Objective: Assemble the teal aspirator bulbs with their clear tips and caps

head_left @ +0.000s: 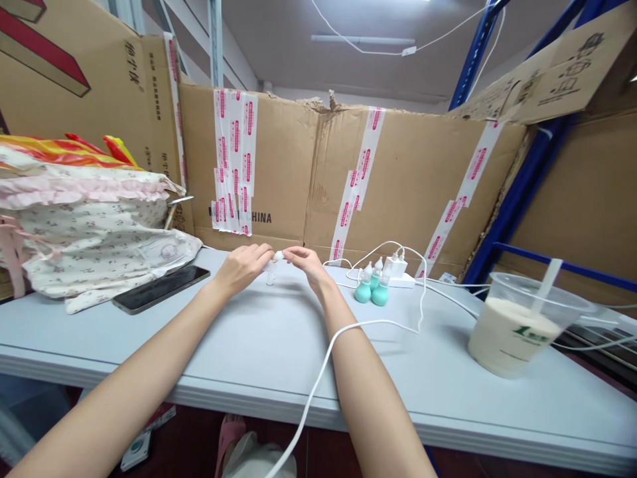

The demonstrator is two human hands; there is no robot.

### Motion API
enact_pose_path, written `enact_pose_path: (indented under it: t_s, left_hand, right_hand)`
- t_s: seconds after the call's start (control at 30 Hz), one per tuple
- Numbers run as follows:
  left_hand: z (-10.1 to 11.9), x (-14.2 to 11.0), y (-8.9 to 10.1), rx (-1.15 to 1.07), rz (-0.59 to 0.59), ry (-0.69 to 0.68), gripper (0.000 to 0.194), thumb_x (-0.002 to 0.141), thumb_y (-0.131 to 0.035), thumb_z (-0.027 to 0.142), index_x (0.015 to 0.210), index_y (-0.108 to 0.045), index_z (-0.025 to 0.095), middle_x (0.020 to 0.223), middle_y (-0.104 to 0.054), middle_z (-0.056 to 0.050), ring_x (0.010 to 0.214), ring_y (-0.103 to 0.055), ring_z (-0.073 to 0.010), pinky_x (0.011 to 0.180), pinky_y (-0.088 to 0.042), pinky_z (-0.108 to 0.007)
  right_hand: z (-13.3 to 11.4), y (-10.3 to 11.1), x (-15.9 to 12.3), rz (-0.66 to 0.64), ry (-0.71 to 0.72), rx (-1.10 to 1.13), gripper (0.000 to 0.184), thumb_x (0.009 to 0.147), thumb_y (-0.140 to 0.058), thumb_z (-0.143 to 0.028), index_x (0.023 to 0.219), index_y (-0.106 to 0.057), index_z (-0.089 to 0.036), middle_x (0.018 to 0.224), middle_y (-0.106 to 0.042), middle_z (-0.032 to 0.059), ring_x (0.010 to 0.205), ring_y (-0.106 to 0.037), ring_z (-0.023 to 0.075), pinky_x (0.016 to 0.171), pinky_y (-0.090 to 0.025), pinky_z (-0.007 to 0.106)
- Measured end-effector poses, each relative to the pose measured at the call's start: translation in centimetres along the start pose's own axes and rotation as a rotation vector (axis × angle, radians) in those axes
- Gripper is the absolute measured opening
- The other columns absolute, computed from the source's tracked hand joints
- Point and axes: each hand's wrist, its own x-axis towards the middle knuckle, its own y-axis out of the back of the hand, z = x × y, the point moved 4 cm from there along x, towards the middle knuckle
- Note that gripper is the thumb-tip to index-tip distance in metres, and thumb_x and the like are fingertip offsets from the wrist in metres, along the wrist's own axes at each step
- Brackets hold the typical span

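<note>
Over the far middle of the table, my left hand (245,267) is closed, its fingers pinching a small clear plastic tube (270,275) that hangs below them. A small white tip (279,255) shows between my two hands. On the other side, my right hand (305,263) is closed, with thumb and fingertips pinched at the white tip. Motion and small size hide how tip and tube join. To the right of my right hand stand several teal squeeze bulbs (379,295) with clear pointed nozzles, close together.
A white charger (397,267) with cables sits behind the bulbs; one white cable (323,372) crosses my right forearm. A cup of milky drink (517,335) with a straw stands right. A phone (162,289) and floral cloth bag (99,232) lie left. Cardboard (283,166) walls the back.
</note>
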Motion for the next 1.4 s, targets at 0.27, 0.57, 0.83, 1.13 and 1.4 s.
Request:
enact_pose_path:
  t_s: [0.27, 0.57, 0.83, 1.13, 1.4]
  left_hand:
    - [-0.5, -0.6, -0.6, -0.037, 0.035, 0.042, 0.020, 0.087, -0.037, 0.019, 0.092, -0.057, 0.018, 0.095, -0.064, -0.005, 0.077, -0.057, -0.0167, 0.066, -0.039, -0.029]
    - [-0.8, -0.2, -0.1, -0.101, 0.045, 0.157, 0.024, 0.077, -0.042, 0.015, 0.096, -0.056, 0.016, 0.094, -0.065, -0.007, 0.080, -0.059, -0.0193, 0.066, -0.041, -0.029]
    - [-0.6, -0.6, 0.7, -0.040, 0.193, 0.224, 0.027, 0.070, -0.042, 0.010, 0.090, -0.058, 0.018, 0.087, -0.066, -0.006, 0.073, -0.056, -0.0194, 0.065, -0.039, -0.031]
    - [-0.6, -1.0, 0.6, -0.091, 0.281, 0.256, 0.028, 0.071, -0.041, 0.010, 0.089, -0.060, 0.021, 0.088, -0.067, -0.005, 0.078, -0.057, -0.0190, 0.073, -0.040, -0.032]
    - [-0.6, -1.1, 0.9, -0.129, 0.356, 0.259, 0.024, 0.075, -0.043, 0.014, 0.090, -0.060, 0.023, 0.086, -0.068, -0.004, 0.076, -0.057, -0.0191, 0.072, -0.040, -0.032]
  right_hand:
    - [-0.1, -0.5, 0.0, -0.041, 0.061, 0.030, 0.026, 0.052, -0.075, -0.033, 0.071, -0.067, -0.017, 0.073, -0.064, -0.0001, 0.059, -0.049, 0.0084, 0.064, -0.040, 0.026]
    - [0.8, -2.1, 0.0, -0.082, 0.057, 0.154, 0.032, 0.054, -0.074, -0.043, 0.065, -0.058, -0.017, 0.065, -0.060, -0.0030, 0.057, -0.051, 0.0078, 0.068, -0.042, 0.026]
    - [0.7, -3.0, -0.4, -0.152, -0.055, 0.319, 0.035, 0.051, -0.076, -0.043, 0.065, -0.056, -0.017, 0.065, -0.055, -0.0039, 0.063, -0.051, 0.0068, 0.073, -0.042, 0.024]
    - [0.4, -3.5, -0.9, -0.223, -0.103, 0.461, 0.033, 0.052, -0.078, -0.037, 0.062, -0.054, -0.018, 0.066, -0.055, -0.0041, 0.064, -0.049, 0.0071, 0.079, -0.043, 0.028]
    - [0.2, -3.7, -1.2, -0.286, -0.130, 0.530, 0.031, 0.057, -0.076, -0.037, 0.068, -0.055, -0.018, 0.072, -0.060, -0.0016, 0.075, -0.056, 0.0106, 0.084, -0.043, 0.033]
